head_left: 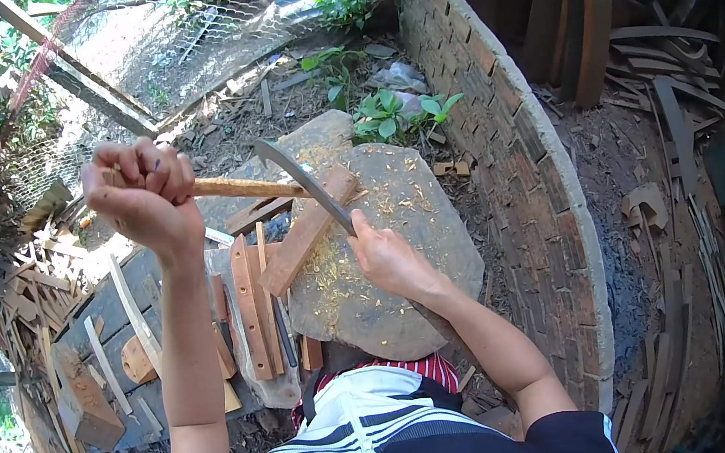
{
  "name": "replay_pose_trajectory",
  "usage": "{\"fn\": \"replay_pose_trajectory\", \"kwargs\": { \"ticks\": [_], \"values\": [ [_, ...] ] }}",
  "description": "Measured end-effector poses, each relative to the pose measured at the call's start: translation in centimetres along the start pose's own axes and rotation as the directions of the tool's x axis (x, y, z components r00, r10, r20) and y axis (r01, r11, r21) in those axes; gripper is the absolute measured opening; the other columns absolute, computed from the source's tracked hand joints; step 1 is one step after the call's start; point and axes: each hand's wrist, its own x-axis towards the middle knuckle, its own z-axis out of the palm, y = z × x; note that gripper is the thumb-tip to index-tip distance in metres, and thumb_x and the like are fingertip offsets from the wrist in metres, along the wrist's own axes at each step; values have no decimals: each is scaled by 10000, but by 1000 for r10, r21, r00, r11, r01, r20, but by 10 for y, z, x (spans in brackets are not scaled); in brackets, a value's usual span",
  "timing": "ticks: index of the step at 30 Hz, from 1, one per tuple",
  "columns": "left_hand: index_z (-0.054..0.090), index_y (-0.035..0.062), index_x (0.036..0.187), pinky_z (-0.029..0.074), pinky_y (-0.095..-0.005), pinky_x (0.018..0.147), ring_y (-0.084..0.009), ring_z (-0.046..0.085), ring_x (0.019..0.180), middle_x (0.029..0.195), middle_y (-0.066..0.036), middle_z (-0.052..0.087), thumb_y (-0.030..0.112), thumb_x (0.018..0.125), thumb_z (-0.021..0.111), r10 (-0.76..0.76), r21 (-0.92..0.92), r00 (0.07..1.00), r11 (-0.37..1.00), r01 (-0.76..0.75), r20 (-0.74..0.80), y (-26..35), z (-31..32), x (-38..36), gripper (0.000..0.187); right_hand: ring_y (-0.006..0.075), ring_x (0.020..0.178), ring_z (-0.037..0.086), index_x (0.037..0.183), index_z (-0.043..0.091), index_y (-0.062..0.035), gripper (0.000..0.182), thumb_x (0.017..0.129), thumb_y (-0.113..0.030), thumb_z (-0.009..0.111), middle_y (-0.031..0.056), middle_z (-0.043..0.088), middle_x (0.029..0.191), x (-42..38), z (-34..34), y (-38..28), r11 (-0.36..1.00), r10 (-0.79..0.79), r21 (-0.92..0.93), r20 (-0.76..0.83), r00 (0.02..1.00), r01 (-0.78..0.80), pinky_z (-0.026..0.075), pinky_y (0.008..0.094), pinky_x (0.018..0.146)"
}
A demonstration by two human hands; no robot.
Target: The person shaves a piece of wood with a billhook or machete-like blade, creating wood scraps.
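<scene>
My left hand (142, 180) is raised at the left, its fingers wrapped round one end of a thin, light-brown wooden stick (239, 186). The stick points right, and its far end overlaps the knife blade in this view. In my right hand (386, 256) is a long-handled knife (304, 182) with a dark blade and a hooked tip pointing up and left. Part of its handle shows beneath my right forearm. Below the blade a reddish-brown wooden block (301, 240) lies slantwise on a flat grey slab (440, 243), among pale wood shavings (330, 292).
Drilled wooden strips (251, 309) and other cut pieces lie left of the slab. A curved brick wall (516, 157) rises close on the right, with scrap wood (680, 123) beyond. Wire mesh fencing (209, 15) and green plants (388, 115) stand ahead.
</scene>
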Motion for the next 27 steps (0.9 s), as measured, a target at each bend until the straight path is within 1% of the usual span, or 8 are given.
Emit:
{"fn": "replay_pose_trajectory", "kwargs": {
  "ticks": [8,12,17,19,21,23,25,27],
  "values": [
    [292,133,632,96,-248,331,-59,116,377,485,41,197,365,947,285,-13,66,989,998,3,149,-6,27,7,391,493,714,579,1149,366,24,283,946,-163,429,277,593,709,-4,6,13,997,-50,54,-41,998,52,426,553,601],
    [298,132,635,110,-242,337,-59,127,378,481,44,196,371,944,298,-67,57,973,997,55,223,-12,44,9,391,493,727,576,1128,347,0,250,949,-167,401,308,566,664,-8,-48,-41,987,-61,144,-34,998,65,422,570,612],
    [307,132,643,110,-238,328,-59,132,375,479,44,198,384,943,303,0,122,972,992,-29,234,-16,56,-4,392,469,701,584,1102,349,-6,227,965,-182,391,295,555,634,-10,-78,-80,943,-181,223,-282,942,248,426,539,560],
    [310,135,643,105,-235,321,-59,129,371,482,44,204,390,942,307,-7,114,963,993,-24,268,-15,59,-10,393,481,711,580,1091,349,-4,221,960,-175,395,302,560,653,-4,-54,-63,957,-143,215,-230,963,194,423,555,580],
    [311,136,638,99,-236,319,-58,126,368,486,42,212,400,941,323,110,167,977,976,-142,184,-21,53,-7,402,457,674,603,1115,376,-20,208,971,-169,391,281,571,669,8,-15,-18,997,-57,46,-89,994,61,409,524,556],
    [309,135,629,91,-241,319,-57,123,366,487,41,224,410,941,328,-42,-4,971,999,44,234,-13,41,-2,416,469,698,598,1117,371,-20,211,969,-169,396,296,572,686,7,1,13,998,-29,50,-74,997,32,410,529,565],
    [306,136,620,92,-243,323,-55,118,365,485,42,222,424,936,328,-81,25,975,997,77,208,-9,40,-1,429,481,723,593,1120,367,-21,215,966,-168,400,311,574,703,4,-7,7,999,6,51,-10,1000,-5,411,534,575],
    [306,136,618,93,-243,329,-54,115,363,480,40,219,440,927,327,-92,14,924,996,94,372,-11,40,6,434,473,731,598,1119,379,-16,219,965,-167,412,305,572,695,2,-35,-27,985,-3,175,-13,1000,5,420,521,575]
  ]
}}
